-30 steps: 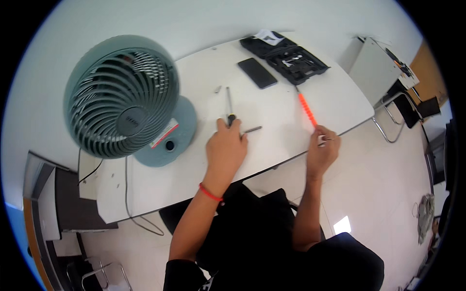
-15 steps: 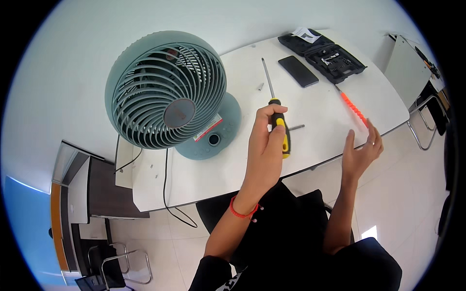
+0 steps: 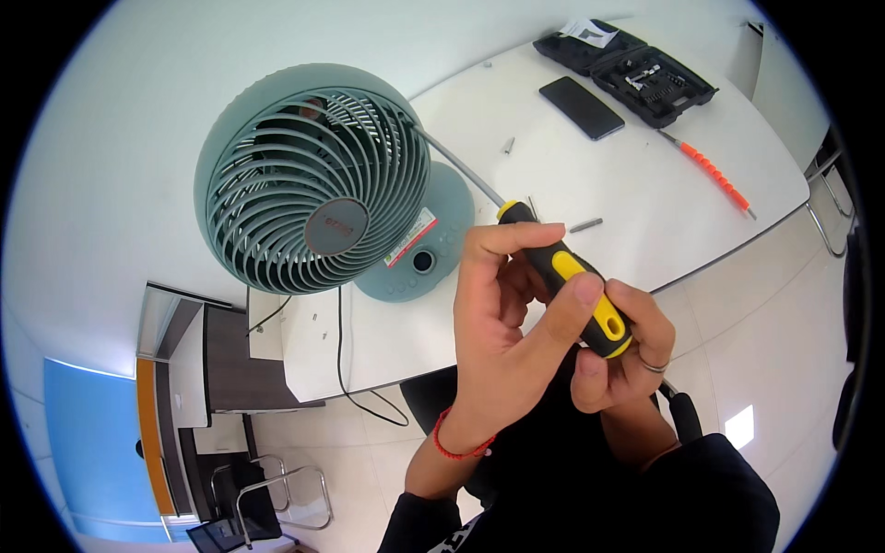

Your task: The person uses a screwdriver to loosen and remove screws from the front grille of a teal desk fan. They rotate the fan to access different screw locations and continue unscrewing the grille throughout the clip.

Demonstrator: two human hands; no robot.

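Note:
A screwdriver [image 3: 581, 267] with a black and yellow handle is held by both hands above the near edge of the table. My left hand [image 3: 507, 323], with a red cord bracelet at the wrist, wraps round the handle. Around the butt end of the handle close the fingers of my right hand [image 3: 636, 355], a ring on one of them. The shaft points up and left, and its tip overlaps the rim of a grey-green fan [image 3: 336, 226] in view; I cannot tell whether it touches. The fan stands on its round base at the left of the table.
On the white table [image 3: 645, 207] lie a black phone [image 3: 582, 108], an open black tool case [image 3: 653, 85], an orange flexible shaft [image 3: 708, 172] and a small metal rod [image 3: 586, 224]. A black cable [image 3: 341, 355] hangs over the near edge. Chairs stand at both sides.
My right hand has left the orange flexible shaft, which stays on the table, and now grips the screwdriver's butt end. The screwdriver has come closer and its shaft has tilted left, toward the fan.

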